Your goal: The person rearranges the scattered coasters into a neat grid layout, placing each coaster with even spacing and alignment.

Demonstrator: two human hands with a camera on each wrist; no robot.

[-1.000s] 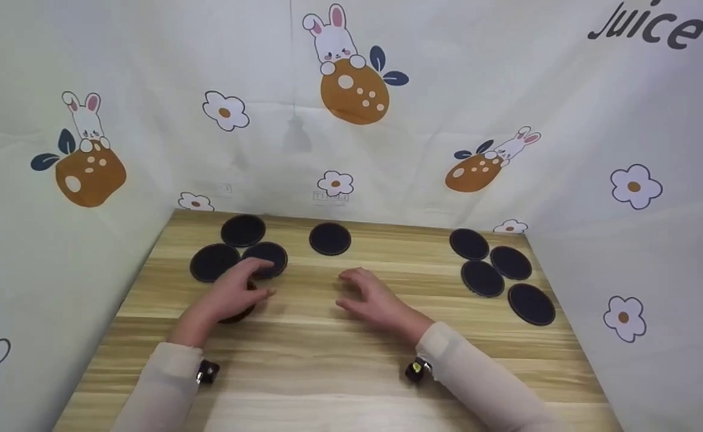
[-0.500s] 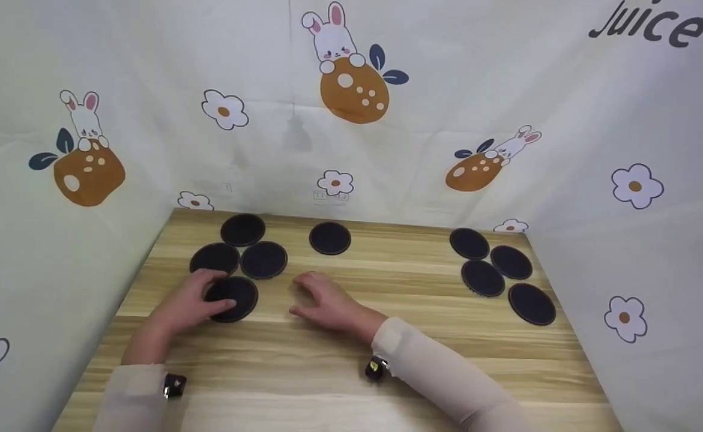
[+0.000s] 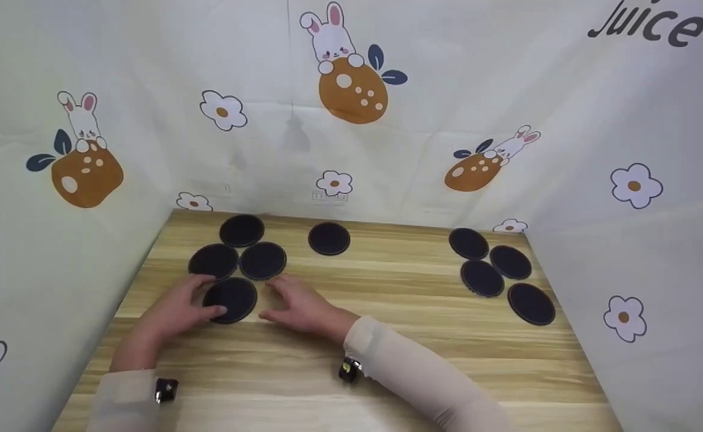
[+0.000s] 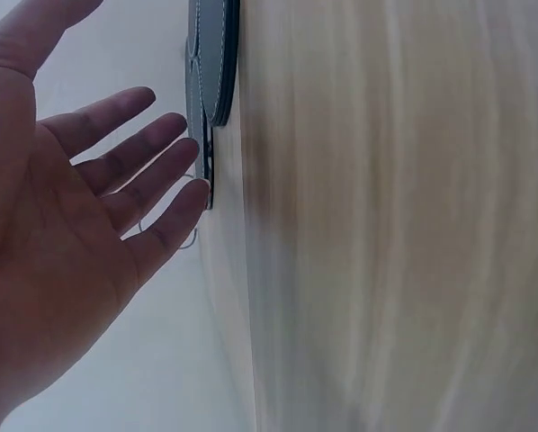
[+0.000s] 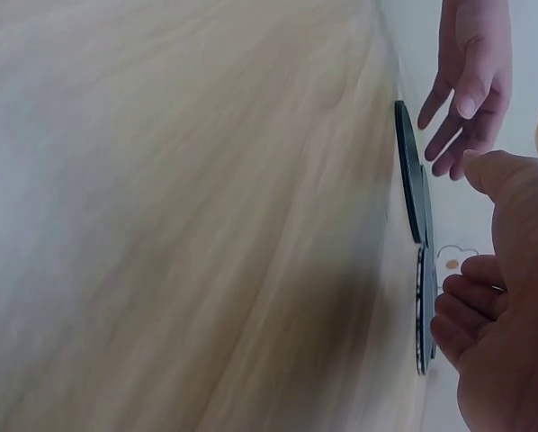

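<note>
A round black coaster (image 3: pixel 234 299), the nearest of a left-hand cluster, lies flat on the wooden table (image 3: pixel 291 384). At its left edge hovers my left hand (image 3: pixel 176 309), thumb and fingers apart; in the left wrist view its fingers are spread and loosely straight. My right hand (image 3: pixel 304 307) is just off the coaster's right edge, thumb and fingers parted. Both hands hold nothing and look slightly raised in the wrist views. Behind the front coaster lie a left coaster (image 3: pixel 213 261), a right coaster (image 3: pixel 263 260) and a back coaster (image 3: pixel 242 230).
A single coaster (image 3: pixel 329 238) lies at the table's back middle. Several more are grouped at the right, among them a front one (image 3: pixel 531 303). A pale printed cloth (image 3: pixel 399 156) encloses the back and sides of the table.
The right hand has moved left, from mid-table to beside the front coaster. The left hand has drawn back leftward and toward the person, uncovering that coaster. The coasters appear unmoved.
</note>
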